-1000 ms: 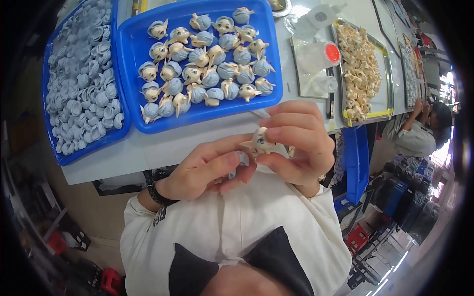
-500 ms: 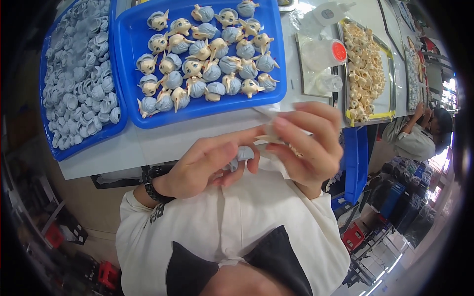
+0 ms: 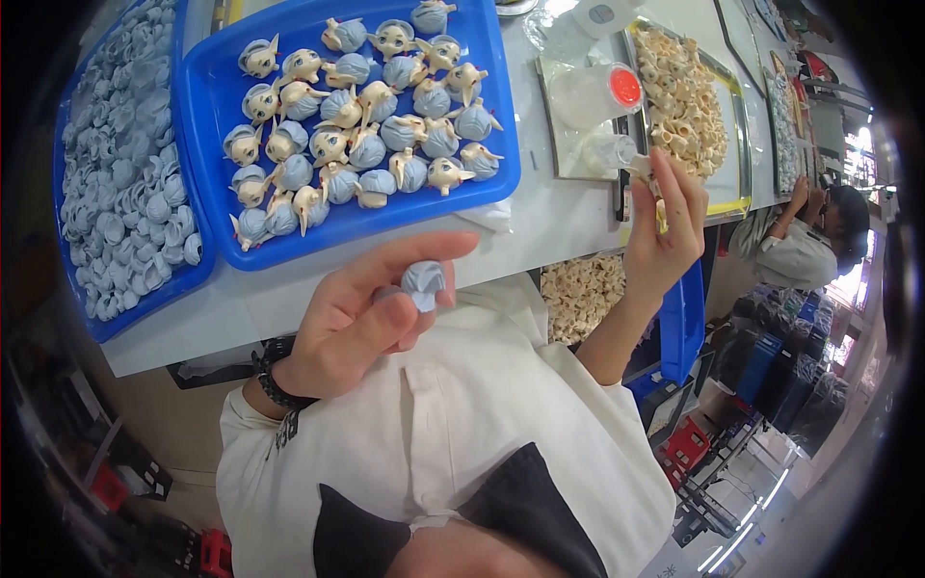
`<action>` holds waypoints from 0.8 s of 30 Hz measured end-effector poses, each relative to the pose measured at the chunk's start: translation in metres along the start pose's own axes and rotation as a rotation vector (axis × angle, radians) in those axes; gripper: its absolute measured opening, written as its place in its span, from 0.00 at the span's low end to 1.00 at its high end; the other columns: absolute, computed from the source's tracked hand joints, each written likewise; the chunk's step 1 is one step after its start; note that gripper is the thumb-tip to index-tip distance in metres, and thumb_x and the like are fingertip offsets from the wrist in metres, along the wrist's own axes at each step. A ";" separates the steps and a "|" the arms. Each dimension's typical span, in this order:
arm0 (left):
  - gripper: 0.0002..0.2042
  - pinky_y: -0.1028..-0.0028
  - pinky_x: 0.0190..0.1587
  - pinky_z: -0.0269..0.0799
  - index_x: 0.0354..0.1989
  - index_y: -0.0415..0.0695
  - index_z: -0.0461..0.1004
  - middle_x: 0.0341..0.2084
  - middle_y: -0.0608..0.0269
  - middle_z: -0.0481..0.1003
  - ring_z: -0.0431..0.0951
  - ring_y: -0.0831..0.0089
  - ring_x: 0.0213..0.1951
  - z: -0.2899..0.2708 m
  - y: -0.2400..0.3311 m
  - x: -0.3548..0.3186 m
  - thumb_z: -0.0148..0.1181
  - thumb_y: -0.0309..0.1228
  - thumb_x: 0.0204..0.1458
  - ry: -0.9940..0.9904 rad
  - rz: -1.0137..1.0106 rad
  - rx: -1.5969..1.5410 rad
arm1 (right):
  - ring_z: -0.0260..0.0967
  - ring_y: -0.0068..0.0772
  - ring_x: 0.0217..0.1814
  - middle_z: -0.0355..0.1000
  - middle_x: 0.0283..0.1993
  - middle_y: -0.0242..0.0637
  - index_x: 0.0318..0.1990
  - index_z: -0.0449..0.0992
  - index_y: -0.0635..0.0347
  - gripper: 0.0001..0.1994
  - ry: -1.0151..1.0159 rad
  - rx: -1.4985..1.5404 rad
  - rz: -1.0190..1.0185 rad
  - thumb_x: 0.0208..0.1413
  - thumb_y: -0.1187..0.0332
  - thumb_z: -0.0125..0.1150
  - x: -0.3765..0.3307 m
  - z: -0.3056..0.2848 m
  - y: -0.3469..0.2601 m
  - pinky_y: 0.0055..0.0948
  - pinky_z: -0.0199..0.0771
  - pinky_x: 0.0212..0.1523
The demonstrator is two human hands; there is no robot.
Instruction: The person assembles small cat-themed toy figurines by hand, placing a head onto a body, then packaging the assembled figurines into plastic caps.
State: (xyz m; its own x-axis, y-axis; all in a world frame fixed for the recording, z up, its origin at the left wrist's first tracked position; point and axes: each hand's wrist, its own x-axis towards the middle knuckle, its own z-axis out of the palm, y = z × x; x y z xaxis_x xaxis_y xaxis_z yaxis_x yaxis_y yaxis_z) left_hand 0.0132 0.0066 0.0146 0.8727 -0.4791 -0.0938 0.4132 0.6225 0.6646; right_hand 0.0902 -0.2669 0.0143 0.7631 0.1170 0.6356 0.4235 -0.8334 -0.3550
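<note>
— Hairpiece (image 3: 424, 283), the small blue-grey one, is sitting pinched in the left hand (image 3: 361, 323), in front of the white shirt and just below the tabletop (image 3: 568, 217) edge. What else is lying around it, biggest first?

— The tabletop is carrying two blue trays. The nearer tray (image 3: 501, 125) is holding rows of little doll heads (image 3: 361, 135), most of them wearing blue-grey hair; the tray to its left (image 3: 72, 279) is lying heaped with loose hairpieces (image 3: 125, 193). Further right a tray of cream-coloured parts (image 3: 679, 96) is sitting beside a clear jar with a red lid (image 3: 624, 87).

— And the fingers?

— The left thumb and forefinger are closing lightly on the hairpiece, the other fingers curling under it. The right hand (image 3: 665, 226) is hanging raised near the table edge, its fingers half open around something small and pale; I cannot tell what.

— How would you handle the piece well?

— I'd judge it is going best with a gentle grip at the rim, keeping the hollow side turned where it can be seen and the thin tips free of pressure.
</note>
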 end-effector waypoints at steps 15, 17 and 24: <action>0.22 0.82 0.37 0.61 0.48 0.37 0.63 0.35 0.61 0.70 0.67 0.81 0.32 0.001 0.003 0.004 0.55 0.39 0.49 0.069 -0.034 0.095 | 0.66 0.34 0.39 0.72 0.38 0.36 0.40 0.76 0.60 0.16 -0.009 -0.057 -0.064 0.39 0.81 0.61 0.001 0.004 0.003 0.28 0.65 0.41; 0.24 0.85 0.30 0.59 0.49 0.37 0.63 0.34 0.63 0.70 0.64 0.85 0.26 0.000 0.001 0.004 0.56 0.41 0.49 0.085 -0.025 -0.044 | 0.66 0.34 0.39 0.72 0.38 0.36 0.40 0.76 0.60 0.16 -0.017 -0.058 -0.073 0.39 0.81 0.60 0.001 0.004 0.003 0.27 0.65 0.41; 0.27 0.87 0.26 0.57 0.50 0.37 0.61 0.32 0.64 0.68 0.61 0.87 0.23 0.001 0.002 0.004 0.57 0.43 0.48 0.112 -0.077 0.012 | 0.65 0.34 0.38 0.72 0.37 0.34 0.40 0.76 0.57 0.16 -0.056 -0.095 -0.155 0.40 0.80 0.60 0.007 0.005 0.005 0.28 0.65 0.41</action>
State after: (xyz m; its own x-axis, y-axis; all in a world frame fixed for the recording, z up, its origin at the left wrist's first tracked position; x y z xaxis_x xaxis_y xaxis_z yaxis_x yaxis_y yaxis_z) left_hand 0.0171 0.0050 0.0161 0.8622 -0.4530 -0.2267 0.4778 0.5786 0.6610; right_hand 0.1001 -0.2669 0.0136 0.7194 0.2759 0.6375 0.4922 -0.8501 -0.1875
